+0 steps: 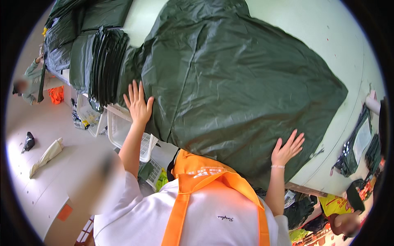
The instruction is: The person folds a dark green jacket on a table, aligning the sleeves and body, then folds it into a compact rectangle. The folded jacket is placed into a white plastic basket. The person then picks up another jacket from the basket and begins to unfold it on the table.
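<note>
A large dark green waterproof garment (230, 78) of thin, shiny fabric lies spread over the pale table, a long seam running down its left part. My left hand (138, 103) rests flat on its left edge, fingers spread, close to the stack of folded dark green pieces (107, 65). On the lower right part of the fabric lies my right hand (287, 149), also open with fingers apart. Neither hand grips anything. The fabric's near edge hangs over the table edge in front of my orange apron (205, 164).
More dark green bundles (102, 14) lie at the far left. White plastic baskets (119, 123) stand below the table's left edge. The pale tabletop (328, 45) shows at the right, with packaged dark items (353, 143) beyond it. Other people (30, 82) are at the left and lower right.
</note>
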Demonstrator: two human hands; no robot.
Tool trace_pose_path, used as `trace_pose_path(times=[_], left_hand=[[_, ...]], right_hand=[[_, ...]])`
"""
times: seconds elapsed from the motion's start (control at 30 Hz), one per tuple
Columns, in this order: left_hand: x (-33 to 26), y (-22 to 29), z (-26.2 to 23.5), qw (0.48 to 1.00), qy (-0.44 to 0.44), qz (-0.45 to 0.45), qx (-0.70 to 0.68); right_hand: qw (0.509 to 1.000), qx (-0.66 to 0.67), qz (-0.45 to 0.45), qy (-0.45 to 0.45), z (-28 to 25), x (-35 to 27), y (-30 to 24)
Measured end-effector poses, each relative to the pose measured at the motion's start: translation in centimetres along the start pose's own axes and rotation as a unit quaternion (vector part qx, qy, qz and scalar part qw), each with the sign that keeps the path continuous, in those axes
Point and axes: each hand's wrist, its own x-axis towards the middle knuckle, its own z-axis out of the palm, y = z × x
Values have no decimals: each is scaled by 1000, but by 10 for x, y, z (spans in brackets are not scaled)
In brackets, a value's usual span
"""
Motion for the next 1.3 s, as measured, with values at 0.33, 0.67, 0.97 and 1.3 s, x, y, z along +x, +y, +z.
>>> trace_pose_path(times=[0.33, 0.67, 0.97, 1.3], left_hand=[[188, 45, 37, 977, 191, 98, -17], [77, 8, 20, 995, 68, 72, 22], [17, -26, -15, 957, 220, 44, -184], [-159, 1, 45, 713, -150, -428, -535]], right_hand=[[996, -39, 26, 82, 27, 147, 34], [998, -61, -7, 11, 12, 50, 26], [929, 322, 180, 21, -63, -11, 152], [900, 404, 166, 14, -61, -133, 137]])
